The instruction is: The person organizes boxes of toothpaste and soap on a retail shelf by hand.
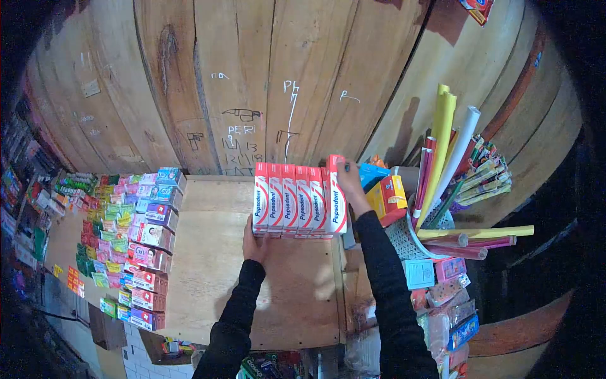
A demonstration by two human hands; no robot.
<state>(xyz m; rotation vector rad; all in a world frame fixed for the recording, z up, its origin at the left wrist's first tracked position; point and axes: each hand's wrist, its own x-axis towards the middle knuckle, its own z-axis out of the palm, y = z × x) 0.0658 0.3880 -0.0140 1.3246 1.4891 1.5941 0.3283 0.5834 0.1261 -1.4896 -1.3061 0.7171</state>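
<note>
We worked both bare hands around a row of Pepsodent boxes [290, 201] at the back of a wooden table [252, 297], close to a plank wall [233, 82] marked with chalk writing and dark drawings. Our right hand [349, 180] was closed on the end box [338, 202] at the row's right, gripping its upper right edge; that box reached higher than its neighbors. Our left hand [255, 245] was cupped against the row's lower left corner, though we could not tell whether its fingers were gripping. The boxes stood side by side, their lettering running up the fronts, with more boxes showing beneath. To our left, a column of soap boxes [149, 254] lined the table beside colorful sachets [113, 227]. To our right, a red and yellow box [387, 199] sat near our forearm, beside a pale basket [404, 237] that held yellow, white and pink rolls [445, 161].
</note>
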